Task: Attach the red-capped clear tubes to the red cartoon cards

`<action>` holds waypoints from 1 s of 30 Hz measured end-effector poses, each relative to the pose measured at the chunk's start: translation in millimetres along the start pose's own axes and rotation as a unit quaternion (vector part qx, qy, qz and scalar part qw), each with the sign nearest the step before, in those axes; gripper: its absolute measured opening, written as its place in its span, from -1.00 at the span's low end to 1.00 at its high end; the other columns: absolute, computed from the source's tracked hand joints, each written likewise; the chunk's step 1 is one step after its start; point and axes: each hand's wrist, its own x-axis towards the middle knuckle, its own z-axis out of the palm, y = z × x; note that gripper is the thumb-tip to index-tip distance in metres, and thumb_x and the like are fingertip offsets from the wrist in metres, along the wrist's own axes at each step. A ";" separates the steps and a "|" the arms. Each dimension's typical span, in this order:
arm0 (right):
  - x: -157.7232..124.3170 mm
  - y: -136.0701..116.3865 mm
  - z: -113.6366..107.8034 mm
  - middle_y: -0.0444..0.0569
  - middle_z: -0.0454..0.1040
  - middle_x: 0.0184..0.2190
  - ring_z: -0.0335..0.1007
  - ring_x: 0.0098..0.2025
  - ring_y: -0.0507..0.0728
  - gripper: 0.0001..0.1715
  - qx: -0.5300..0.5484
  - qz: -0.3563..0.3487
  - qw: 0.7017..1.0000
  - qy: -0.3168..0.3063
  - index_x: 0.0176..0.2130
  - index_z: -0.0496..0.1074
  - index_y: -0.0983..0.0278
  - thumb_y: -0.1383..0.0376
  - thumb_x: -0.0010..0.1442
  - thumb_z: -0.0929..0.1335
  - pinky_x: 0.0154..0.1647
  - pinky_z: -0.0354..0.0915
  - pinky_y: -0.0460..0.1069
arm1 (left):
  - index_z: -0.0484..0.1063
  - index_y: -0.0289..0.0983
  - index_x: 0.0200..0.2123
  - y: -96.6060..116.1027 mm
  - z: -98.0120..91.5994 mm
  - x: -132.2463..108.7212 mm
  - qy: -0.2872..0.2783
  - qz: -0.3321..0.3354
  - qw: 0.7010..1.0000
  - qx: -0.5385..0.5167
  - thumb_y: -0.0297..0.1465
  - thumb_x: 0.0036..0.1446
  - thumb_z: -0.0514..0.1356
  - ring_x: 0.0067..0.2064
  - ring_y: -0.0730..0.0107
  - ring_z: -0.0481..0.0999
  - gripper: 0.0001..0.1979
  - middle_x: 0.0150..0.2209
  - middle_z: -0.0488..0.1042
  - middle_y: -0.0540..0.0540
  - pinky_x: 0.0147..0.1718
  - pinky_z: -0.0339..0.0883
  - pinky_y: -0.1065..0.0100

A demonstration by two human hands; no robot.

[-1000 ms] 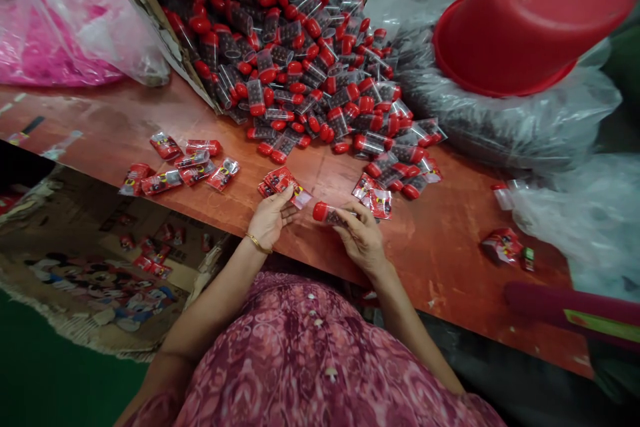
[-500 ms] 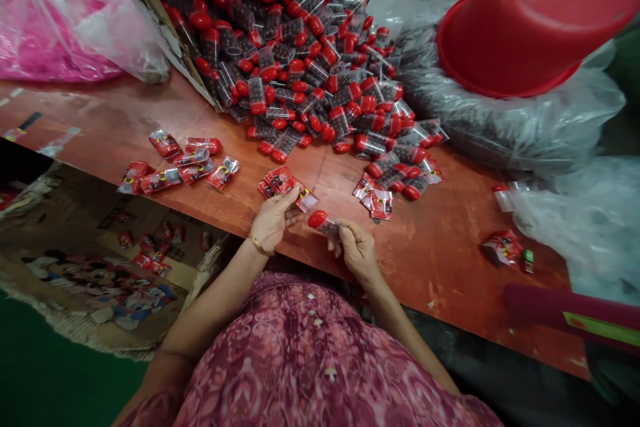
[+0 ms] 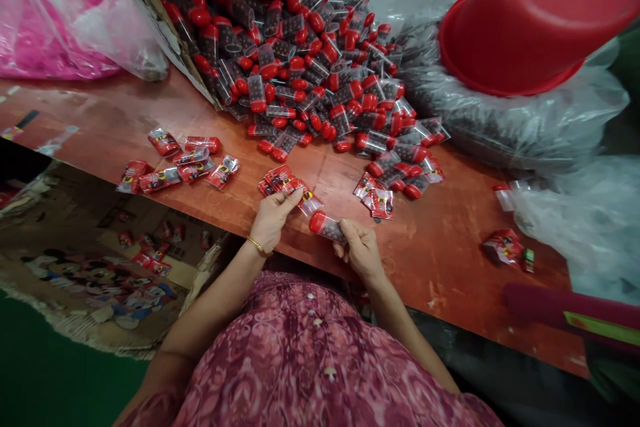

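My left hand (image 3: 273,221) pinches a small red printed plastic sleeve (image 3: 310,202) with a clear end, over a few more red sleeves (image 3: 277,177) on the table. Closed around the clear end of a red-capped tube (image 3: 327,225) is my right hand (image 3: 361,248). Dark contents show through the tube's wall, and its red end points left, just below the sleeve. The two appear close but apart. To the right lie a few other printed sleeves (image 3: 381,203). Wrapped tubes (image 3: 180,167) lie in a loose group on the left.
A large heap of red-capped tubes (image 3: 300,87) spills from a cardboard box (image 3: 175,40) at the back. A red bucket (image 3: 530,27) stands upside down on a filled plastic bag (image 3: 510,133). Below the table's left edge, an open carton (image 3: 185,267) holds several wrapped pieces.
My left hand has drawn the sleeve slightly down and right, so more of it shows. The tube in my right hand has turned a little and shows more of its length.
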 end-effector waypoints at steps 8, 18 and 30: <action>0.9 1.7 -0.3 -0.23 0.20 -0.83 -0.02 -0.81 -0.10 -0.41 -0.008 -0.032 0.999 0.023 -0.63 0.25 0.26 -0.13 0.13 0.22 -0.79 -0.06 -0.16 | 0.51 -0.36 -0.57 -8.4 -4.9 4.2 -0.010 0.029 0.998 0.062 -0.13 -0.31 0.39 -0.49 0.51 0.39 -0.62 -0.56 0.48 0.00 -0.38 0.28 0.43; -2.0 -4.4 0.3 -0.24 0.20 -0.82 0.00 -0.79 -0.08 -0.44 -0.027 -0.040 0.999 0.021 -0.56 0.31 0.26 -0.13 0.11 0.23 -0.78 -0.04 -0.15 | 0.44 -0.32 -0.67 -11.1 -9.5 7.2 0.019 0.082 0.989 0.124 -0.13 -0.21 0.35 -0.56 0.56 0.25 -0.64 -0.67 0.34 0.06 -0.51 0.15 0.47; 4.2 1.1 5.0 -0.24 0.20 -0.82 -0.01 -0.80 -0.09 -0.40 -0.017 -0.017 1.000 0.015 -0.61 0.24 0.25 -0.18 0.10 0.21 -0.79 -0.04 -0.16 | 0.52 -0.31 -0.51 -9.3 -2.6 -0.2 -0.036 0.095 0.987 0.124 -0.26 -0.23 0.37 -0.43 0.49 0.38 -0.76 -0.51 0.49 0.03 -0.36 0.25 0.46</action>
